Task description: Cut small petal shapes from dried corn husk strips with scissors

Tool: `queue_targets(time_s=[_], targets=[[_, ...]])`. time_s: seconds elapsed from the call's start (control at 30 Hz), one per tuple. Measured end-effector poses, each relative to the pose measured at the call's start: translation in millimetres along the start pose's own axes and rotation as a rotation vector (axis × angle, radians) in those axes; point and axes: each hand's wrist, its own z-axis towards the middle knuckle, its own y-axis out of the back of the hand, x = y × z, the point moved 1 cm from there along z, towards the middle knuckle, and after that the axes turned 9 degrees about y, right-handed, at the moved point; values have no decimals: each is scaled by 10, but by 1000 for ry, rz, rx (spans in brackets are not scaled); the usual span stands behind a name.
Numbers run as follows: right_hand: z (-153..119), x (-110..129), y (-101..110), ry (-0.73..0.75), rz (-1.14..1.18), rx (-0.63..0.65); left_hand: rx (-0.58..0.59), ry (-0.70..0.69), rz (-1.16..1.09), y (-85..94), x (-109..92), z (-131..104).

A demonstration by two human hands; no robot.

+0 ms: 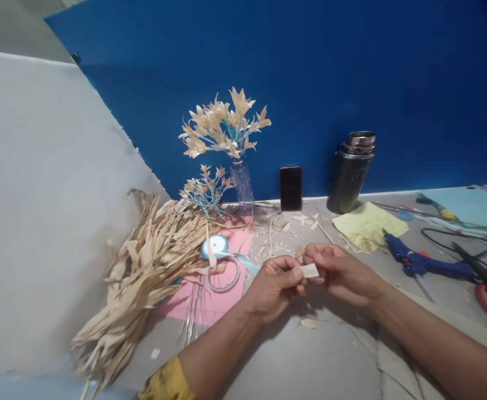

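Pale strip [311,270] between left fingers [295,274]

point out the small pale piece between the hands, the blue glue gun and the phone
small pale piece [309,271]: head view, on its uncovered flat face
blue glue gun [431,266]: head view, on its blue body
phone [291,189]: head view, mid-screen

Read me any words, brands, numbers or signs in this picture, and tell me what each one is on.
None can be read.
Ribbon spool: any print would be too small or blurred to make out.
Phone: dark face, no readable text.
Flask: no readable label.
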Motion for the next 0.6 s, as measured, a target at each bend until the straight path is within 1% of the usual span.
queue_targets(time_s=[0.07,0.13,0.23,0.3,0.37,0.47,0.53,0.6], targets=[[5,19,33,37,26,-25,-14,-11,-25,-9,-20,-7],[7,19,43,48,-28,-44,-46,-30,-6,-6,-24,-1],[-4,-13,2,52,-281,-98,-125,-63,100,17,0,19],[-15,-36,-42,56,-364,-117,-143,-76,155,31,19,27],[-23,-50,-68,35,-290,-84,-98,-69,139,33,29,25],[-24,-30,-40,-5,-79,-20,-6,-24,11,14,19,9],[-17,5,2,18,39,-19,6,-7,-71,-1,1,-1],[-8,29,26,57,79,-37,-18,-18,-98,-13,-13,-4]])
